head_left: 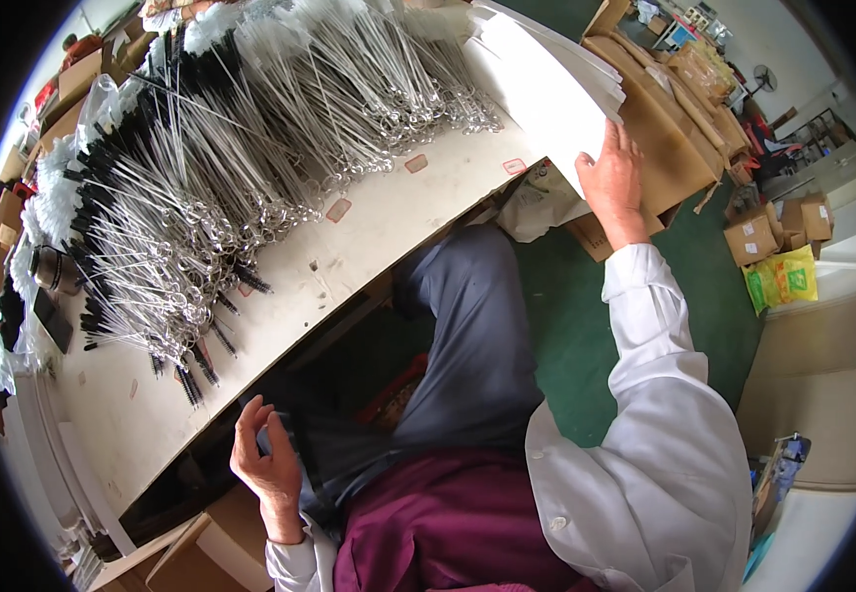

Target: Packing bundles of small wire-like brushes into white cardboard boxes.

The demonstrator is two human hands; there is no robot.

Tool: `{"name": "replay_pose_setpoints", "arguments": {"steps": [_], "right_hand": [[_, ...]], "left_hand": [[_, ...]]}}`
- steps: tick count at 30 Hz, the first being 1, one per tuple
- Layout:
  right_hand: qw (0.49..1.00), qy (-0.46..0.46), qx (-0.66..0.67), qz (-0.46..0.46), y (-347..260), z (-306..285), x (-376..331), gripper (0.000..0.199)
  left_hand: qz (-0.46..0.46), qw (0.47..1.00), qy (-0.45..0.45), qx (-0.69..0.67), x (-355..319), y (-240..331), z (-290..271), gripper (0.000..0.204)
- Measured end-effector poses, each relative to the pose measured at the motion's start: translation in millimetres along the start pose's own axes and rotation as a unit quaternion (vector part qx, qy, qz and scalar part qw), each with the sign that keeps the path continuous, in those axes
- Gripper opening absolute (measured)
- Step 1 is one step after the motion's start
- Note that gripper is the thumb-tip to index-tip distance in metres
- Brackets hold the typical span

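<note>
My right hand [613, 183] reaches to the right end of the table, its fingers stretched out against the edge of a stack of white sheets [536, 69] and its thumb apart. My left hand [268, 462] hovers by the near table edge, loosely curved, thumb away from the fingers, with nothing in it. A long heap of wire-handled cleaning brushes [241, 158] covers the table's far side. Their looped wire ends point toward me; white and black bristles lie mostly at the far end. A few black bristle tips [189, 383] stick out at the near left.
The pale tabletop [290, 271] carries small red-edged labels [338, 210]. A large cardboard box [660, 118] stands beside its right end, near a white bag [536, 205]. Smaller cartons [753, 237] and a yellow-green bag [781, 279] lie farther right. Another carton [206, 553] is at lower left.
</note>
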State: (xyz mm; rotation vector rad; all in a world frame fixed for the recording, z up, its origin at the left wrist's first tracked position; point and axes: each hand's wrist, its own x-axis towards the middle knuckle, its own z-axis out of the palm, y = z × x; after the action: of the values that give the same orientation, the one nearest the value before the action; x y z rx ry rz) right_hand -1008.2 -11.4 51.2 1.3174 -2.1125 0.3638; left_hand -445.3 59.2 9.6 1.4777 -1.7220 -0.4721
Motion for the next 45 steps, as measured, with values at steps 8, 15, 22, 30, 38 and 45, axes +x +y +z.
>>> {"name": "replay_pose_setpoints", "arguments": {"steps": [8, 15, 22, 30, 38, 45], "right_hand": [[0.906, 0.000, 0.392, -0.158, -102.8, -91.4, -38.3, 0.072], [0.780, -0.144, 0.469, -0.388, -182.9, -120.7, -87.9, 0.071], [0.734, -0.180, 0.483, -0.443, -213.7, -114.5, -101.7, 0.074], [0.737, -0.166, 0.498, -0.426, -235.0, -99.3, -112.2, 0.074], [0.803, -0.068, 0.515, -0.291, -225.8, -92.6, -122.4, 0.041], [0.763, -0.268, 0.561, -0.175, -248.9, -104.1, -146.2, 0.048]], "left_hand": [[0.225, 0.972, -0.052, 0.030, 33.1, 50.0, 10.0, 0.035], [0.304, 0.919, -0.194, 0.161, 55.8, 98.4, 16.5, 0.078], [0.303, 0.910, -0.220, 0.178, 68.7, 73.4, 26.1, 0.075], [0.244, 0.923, -0.217, 0.202, 57.2, 58.4, 27.4, 0.070], [0.208, 0.934, -0.191, 0.219, 58.9, 27.5, 15.6, 0.072], [0.223, 0.932, -0.196, 0.207, 53.5, 20.7, 18.3, 0.069]]}}
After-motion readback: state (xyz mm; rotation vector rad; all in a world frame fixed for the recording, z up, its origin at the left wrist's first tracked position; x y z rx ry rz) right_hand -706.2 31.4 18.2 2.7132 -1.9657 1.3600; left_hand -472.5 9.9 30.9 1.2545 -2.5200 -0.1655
